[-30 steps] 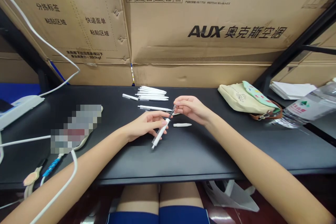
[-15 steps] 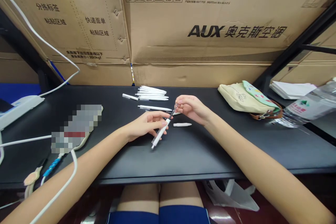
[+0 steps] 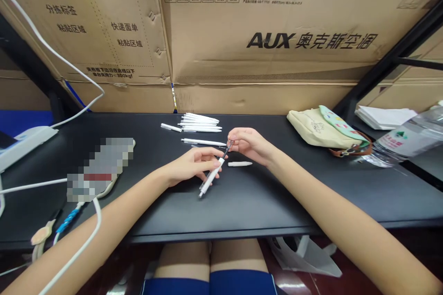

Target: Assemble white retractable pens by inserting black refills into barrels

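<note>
A white pen barrel slants over the middle of the black table, its lower end pointing toward the near edge and a dark refill protruding from its upper end. The left hand grasps the barrel between thumb and fingers; the right hand pinches the refill near its far tip, where the detail is too small to make out. Just beside the right hand, a short white tapered piece lies on the table. Beyond the left hand lies a single white pen, and farther back a cluster of white pens with a short white tube at its left. Well apart to the right, a cream pouch sits near a clear bottle lying tilted. Large cardboard boxes stand behind the table.
</note>
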`<action>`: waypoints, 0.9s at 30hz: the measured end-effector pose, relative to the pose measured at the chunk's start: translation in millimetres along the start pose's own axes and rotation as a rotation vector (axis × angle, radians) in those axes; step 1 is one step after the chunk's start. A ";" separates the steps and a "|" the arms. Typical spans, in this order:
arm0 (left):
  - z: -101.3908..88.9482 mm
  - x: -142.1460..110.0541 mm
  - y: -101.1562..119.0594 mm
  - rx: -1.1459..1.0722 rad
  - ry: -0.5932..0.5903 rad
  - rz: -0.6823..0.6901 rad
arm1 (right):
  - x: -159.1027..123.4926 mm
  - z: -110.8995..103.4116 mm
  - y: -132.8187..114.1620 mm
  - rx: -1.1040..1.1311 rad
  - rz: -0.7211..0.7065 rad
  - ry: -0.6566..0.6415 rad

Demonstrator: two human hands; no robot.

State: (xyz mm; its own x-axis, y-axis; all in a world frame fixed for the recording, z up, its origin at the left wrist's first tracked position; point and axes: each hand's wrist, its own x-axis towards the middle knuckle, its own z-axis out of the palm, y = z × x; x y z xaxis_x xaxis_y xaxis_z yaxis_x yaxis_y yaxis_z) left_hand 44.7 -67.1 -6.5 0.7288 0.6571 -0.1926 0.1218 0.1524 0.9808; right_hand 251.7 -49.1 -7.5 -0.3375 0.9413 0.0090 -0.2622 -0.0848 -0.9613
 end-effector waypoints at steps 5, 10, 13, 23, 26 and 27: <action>-0.7 0.3 -1.7 0.020 -0.009 0.005 | 0.2 -0.1 -0.8 0.001 -0.015 -0.001; -0.1 0.1 -0.9 0.041 -0.016 0.007 | -1.0 1.2 -0.2 0.000 -0.004 -0.009; 0.5 0.1 0.0 0.048 -0.014 -0.002 | -1.3 1.1 0.8 -0.020 0.013 -0.018; 1.6 -0.1 0.6 0.058 -0.006 -0.017 | -1.0 0.8 0.8 -0.023 0.002 -0.038; 2.3 -0.5 1.6 0.064 -0.003 -0.021 | -0.9 0.2 1.7 -0.035 -0.008 -0.029; 2.5 -0.6 1.9 0.066 -0.002 -0.020 | -0.8 0.0 2.2 -0.041 -0.010 -0.026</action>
State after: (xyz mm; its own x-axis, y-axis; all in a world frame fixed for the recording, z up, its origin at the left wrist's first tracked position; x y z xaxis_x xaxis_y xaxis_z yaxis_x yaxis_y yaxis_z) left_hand 46.3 -69.1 -4.4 0.7270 0.6530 -0.2121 0.1802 0.1167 0.9767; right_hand 251.5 -50.1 -9.6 -0.3584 0.9332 0.0256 -0.2290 -0.0613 -0.9715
